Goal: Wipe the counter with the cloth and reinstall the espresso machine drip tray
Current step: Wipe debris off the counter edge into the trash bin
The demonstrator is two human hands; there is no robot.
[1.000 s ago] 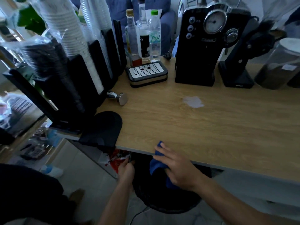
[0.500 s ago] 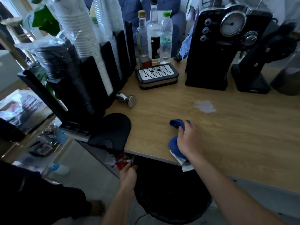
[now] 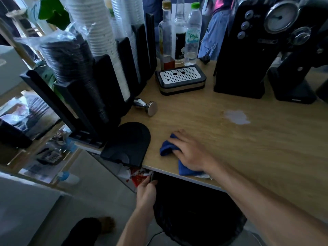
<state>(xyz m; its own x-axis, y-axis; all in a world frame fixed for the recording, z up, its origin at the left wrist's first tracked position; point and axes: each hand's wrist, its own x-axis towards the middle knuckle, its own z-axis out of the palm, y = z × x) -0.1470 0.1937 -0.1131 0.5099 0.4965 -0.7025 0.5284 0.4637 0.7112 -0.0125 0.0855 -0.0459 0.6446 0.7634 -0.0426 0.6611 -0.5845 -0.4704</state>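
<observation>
- Right hand (image 3: 190, 153) lies palm down on the blue cloth (image 3: 166, 150), fingers spread flat and pressing it onto the wooden counter (image 3: 248, 148) near the front edge, at about 6 o'clock of the scene.
- Cloth bunched; one end pokes out at the hand's 9 o'clock, another at its 6 o'clock by the counter edge.
- Pale spill patch (image 3: 237, 117) sits at 2 o'clock from the hand, well apart from it.
- Drip tray (image 3: 181, 79) rests on the counter at 12 o'clock, just left of the espresso machine (image 3: 248, 50), not in it.
- Tamper (image 3: 148, 106) lies on its side near the tray's 7 o'clock.
- Left hand (image 3: 146, 191) is below the counter edge, fingers closed on the bin rim (image 3: 153, 178).
</observation>
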